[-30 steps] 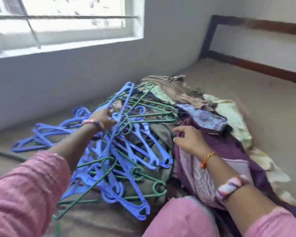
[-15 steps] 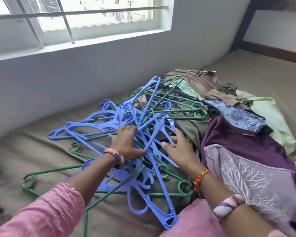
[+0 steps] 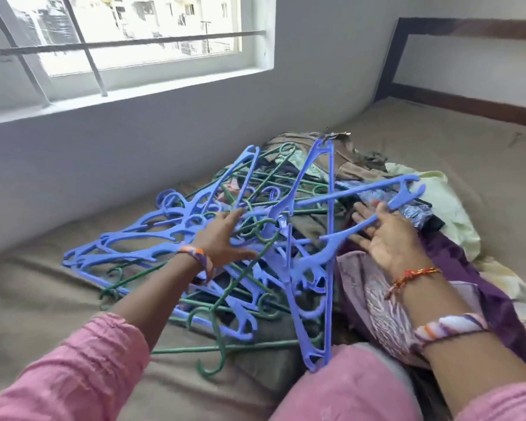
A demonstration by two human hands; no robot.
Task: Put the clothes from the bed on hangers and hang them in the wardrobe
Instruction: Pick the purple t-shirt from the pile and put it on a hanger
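hangers [image 3: 289, 226] of thin blue and green plastic lie tangled beside soft crumpled clothes [image 3: 438, 208]; left hand [image 3: 222, 238] and right hand [image 3: 389, 238] reach apart, fingers splayed, right palm up under a blue hanger's arm.

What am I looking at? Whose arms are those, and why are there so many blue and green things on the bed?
You are seeing through a small camera worn on a person's head, so it looks forward and down at their own two arms in pink sleeves. There is no robot here. The blue and green things are clothes hangers, tangled together in a pile on the bed. Beside and partly under them lies a heap of clothes, with purple, brown and pale green pieces. The left hand reaches into the tangle with straight fingers. The right hand is open, palm up, lifting one blue hanger on its fingers. A window is above the bed.
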